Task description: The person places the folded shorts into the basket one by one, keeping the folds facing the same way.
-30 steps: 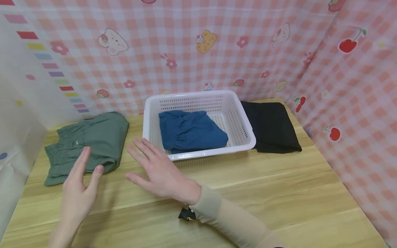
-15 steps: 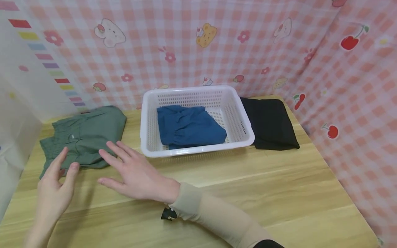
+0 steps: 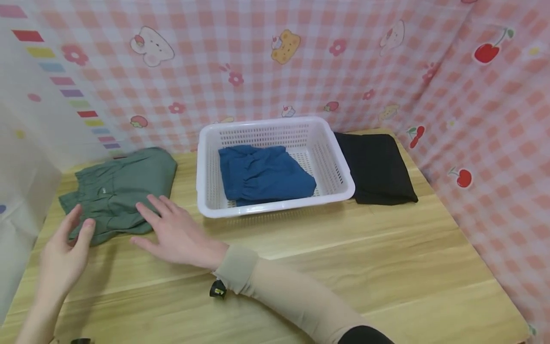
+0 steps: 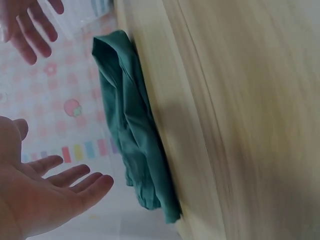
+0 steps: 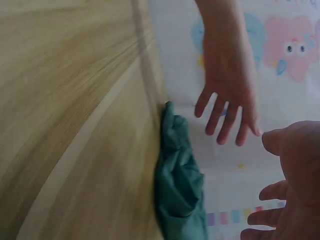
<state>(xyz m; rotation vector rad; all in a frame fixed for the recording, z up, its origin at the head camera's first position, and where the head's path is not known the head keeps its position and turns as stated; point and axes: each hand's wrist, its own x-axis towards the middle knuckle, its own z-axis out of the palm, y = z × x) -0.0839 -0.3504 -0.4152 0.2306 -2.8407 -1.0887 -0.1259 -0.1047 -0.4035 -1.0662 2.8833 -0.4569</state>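
A folded green garment (image 3: 129, 186) with a gathered waistband lies on the table at the left; it looks like shorts or trousers. My left hand (image 3: 62, 260) hovers at its near left corner, fingers extended and thumb apart. Over its near right edge is my right hand (image 3: 178, 234), fingers spread, palm turned toward the left hand. Both wrist views show a gap between the hands and the green garment (image 4: 132, 120), and neither hand holds anything. A folded blue garment (image 3: 264, 174) with a gathered waist lies inside the white basket (image 3: 275, 208).
The white perforated basket stands at the back middle of the wooden table (image 3: 343, 267). A folded black cloth (image 3: 375, 167) lies against its right side. Pink checked curtain (image 3: 258, 57) closes off the back and right, and a whitish sheet (image 3: 26, 143) hangs at the left.
Both hands have moved left, the right hand from beside the basket to the green garment's near right edge. The left hand has shifted to the garment's near left corner. The basket stays put.
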